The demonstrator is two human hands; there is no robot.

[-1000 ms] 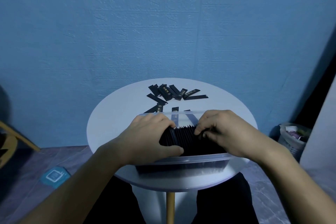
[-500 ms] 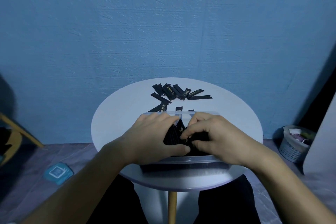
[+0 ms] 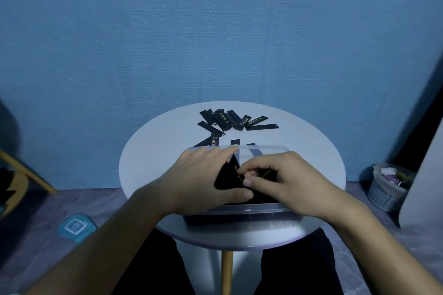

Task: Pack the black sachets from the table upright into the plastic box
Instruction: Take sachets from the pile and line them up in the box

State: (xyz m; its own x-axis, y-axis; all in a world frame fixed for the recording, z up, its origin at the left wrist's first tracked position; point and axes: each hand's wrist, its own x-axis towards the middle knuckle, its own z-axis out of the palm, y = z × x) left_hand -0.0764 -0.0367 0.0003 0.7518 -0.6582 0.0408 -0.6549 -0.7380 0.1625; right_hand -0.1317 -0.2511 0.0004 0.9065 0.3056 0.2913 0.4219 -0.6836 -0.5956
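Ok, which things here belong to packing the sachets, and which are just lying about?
In the job: plastic box; packed sachets inside it, gripped by the left hand and pinched by the right hand; loose sachets on the table.
Lying about: basket on the floor at right; blue packet on the floor at left; wooden chair at far left.

The left grip [image 3: 199, 179] and right grip [image 3: 287, 182] cover most of the packed sachets [image 3: 227, 175] in the plastic box [image 3: 263, 148]. Only a dark wedge shows between them, and single packets cannot be told apart. Whether the right grip's curled fingertips pinch one cannot be told. Gold print on the loose sachets [image 3: 225, 120] is too small to read, and the nearest ones vanish behind the box's far wall. A chair [image 3: 26, 172] is cut off at the left edge. The contents of the basket [image 3: 386, 189], far right, are unclear.
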